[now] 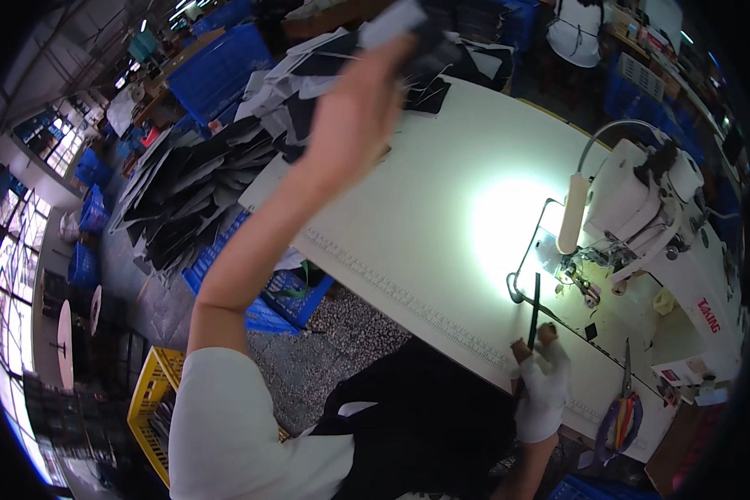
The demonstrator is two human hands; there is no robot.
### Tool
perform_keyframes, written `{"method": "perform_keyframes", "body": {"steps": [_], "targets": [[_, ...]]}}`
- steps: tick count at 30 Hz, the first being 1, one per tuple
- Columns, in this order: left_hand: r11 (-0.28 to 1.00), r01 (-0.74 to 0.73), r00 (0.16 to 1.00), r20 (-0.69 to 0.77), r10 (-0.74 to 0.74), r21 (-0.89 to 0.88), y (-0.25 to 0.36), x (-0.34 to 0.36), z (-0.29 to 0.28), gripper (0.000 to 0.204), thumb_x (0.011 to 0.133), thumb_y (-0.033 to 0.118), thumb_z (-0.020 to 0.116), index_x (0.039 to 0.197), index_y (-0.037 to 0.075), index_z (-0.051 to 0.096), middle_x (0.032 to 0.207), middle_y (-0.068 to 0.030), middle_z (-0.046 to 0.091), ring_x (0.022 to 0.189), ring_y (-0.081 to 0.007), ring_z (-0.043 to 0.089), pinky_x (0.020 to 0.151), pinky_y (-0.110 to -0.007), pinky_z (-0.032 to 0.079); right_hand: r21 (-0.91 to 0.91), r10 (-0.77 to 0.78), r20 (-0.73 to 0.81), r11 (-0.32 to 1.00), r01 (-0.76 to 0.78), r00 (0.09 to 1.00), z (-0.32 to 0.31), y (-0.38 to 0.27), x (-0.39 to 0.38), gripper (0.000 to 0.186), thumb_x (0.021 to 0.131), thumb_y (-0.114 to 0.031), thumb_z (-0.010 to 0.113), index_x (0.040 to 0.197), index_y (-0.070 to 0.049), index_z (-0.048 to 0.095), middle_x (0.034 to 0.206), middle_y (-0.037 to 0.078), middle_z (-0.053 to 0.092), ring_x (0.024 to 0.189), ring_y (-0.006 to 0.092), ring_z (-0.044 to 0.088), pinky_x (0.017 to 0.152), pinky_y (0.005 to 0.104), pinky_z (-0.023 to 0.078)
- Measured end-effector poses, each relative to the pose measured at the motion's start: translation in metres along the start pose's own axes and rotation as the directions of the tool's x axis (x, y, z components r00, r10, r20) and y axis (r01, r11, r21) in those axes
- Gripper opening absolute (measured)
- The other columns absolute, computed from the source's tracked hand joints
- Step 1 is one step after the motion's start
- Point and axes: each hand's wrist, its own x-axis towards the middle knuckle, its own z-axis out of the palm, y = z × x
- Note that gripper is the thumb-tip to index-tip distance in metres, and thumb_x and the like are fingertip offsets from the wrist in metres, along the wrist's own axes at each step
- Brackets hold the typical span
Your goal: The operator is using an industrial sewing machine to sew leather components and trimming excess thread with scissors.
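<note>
My left hand [362, 117] is stretched out to the far side of the table, blurred by motion. Its fingers seem closed on a fabric piece [393, 25], pale with a dark part, which is smeared as well. Beneath it lies a heap of cut fabric pieces [308, 71], dark and grey. Near the table's front edge is my right hand [542, 392], in a white glove with bare fingertips. Between those fingertips runs a narrow black strip [536, 304], pointing toward the sewing machine [658, 225]. The machine's lamp [572, 215] lights the white tabletop [408, 200].
Scissors [623, 408] with wrapped handles lie at the table's right end. More dark pieces [200, 187] are stacked beyond the left edge. A blue crate [279, 304] and a yellow crate [146, 392] stand on the floor. A person [577, 33] is in the background.
</note>
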Motion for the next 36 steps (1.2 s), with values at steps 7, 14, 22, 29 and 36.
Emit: {"method": "perform_keyframes", "body": {"steps": [7,14,22,29,36], "targets": [[0.86,-0.322,0.837,0.306,0.455,-0.397,0.091,-0.105,0.087,0.039,0.095,0.016,0.058,0.128,-0.003,0.054,0.135,-0.0175,0.058,0.123,-0.0318,0.057,0.11,-0.042,0.044,-0.515,-0.519,0.082,0.709,0.482,0.851,-0.008,0.019,-0.003,0.044,0.074,0.009,0.065,0.116,-0.002,0.071,0.139,0.019,0.058,0.125,0.0339,0.058,0.1,0.0369,0.048],[0.819,-0.201,0.764,0.437,0.474,-0.538,0.097,-0.104,0.092,0.044,0.089,0.023,0.068,0.129,0.005,0.06,0.13,-0.0106,0.062,0.112,-0.029,0.061,0.099,-0.039,0.049,-0.417,-0.371,0.088,0.829,0.372,0.925,-0.005,0.018,0.011,0.037,0.08,0.001,0.068,0.116,-0.004,0.069,0.139,0.017,0.058,0.115,0.0327,0.063,0.095,0.0343,0.05],[0.744,-0.211,0.736,0.397,0.548,-0.634,0.109,-0.092,0.117,0.039,0.088,0.006,0.066,0.127,0.007,0.065,0.134,-0.0056,0.064,0.108,-0.0246,0.066,0.096,-0.036,0.052,-0.473,-0.442,0.103,0.766,0.435,0.891,-0.013,0.019,0.008,0.04,0.079,0.008,0.067,0.119,0.002,0.066,0.137,0.016,0.058,0.105,0.0255,0.065,0.088,0.0312,0.052],[0.759,-0.247,0.733,0.396,0.552,-0.602,0.112,-0.068,0.14,0.033,0.088,0.008,0.067,0.121,0.01,0.068,0.128,-0.0039,0.067,0.103,-0.0222,0.066,0.091,-0.034,0.054,-0.383,-0.46,0.036,0.813,0.437,0.887,-0.014,0.015,0.022,0.043,0.08,0.003,0.069,0.122,-0.002,0.065,0.134,0.011,0.058,0.109,0.0272,0.062,0.09,0.0334,0.051],[0.766,-0.262,0.682,0.449,0.578,-0.587,0.109,-0.072,0.147,0.03,0.087,0.01,0.068,0.117,0.013,0.071,0.124,-0.0029,0.069,0.102,-0.0221,0.067,0.09,-0.033,0.055,-0.411,-0.417,-0.09,0.843,0.347,0.905,-0.003,0.014,0.035,0.043,0.08,0.003,0.069,0.122,-0.002,0.065,0.129,0.012,0.06,0.102,0.0262,0.064,0.088,0.033,0.051]]}}
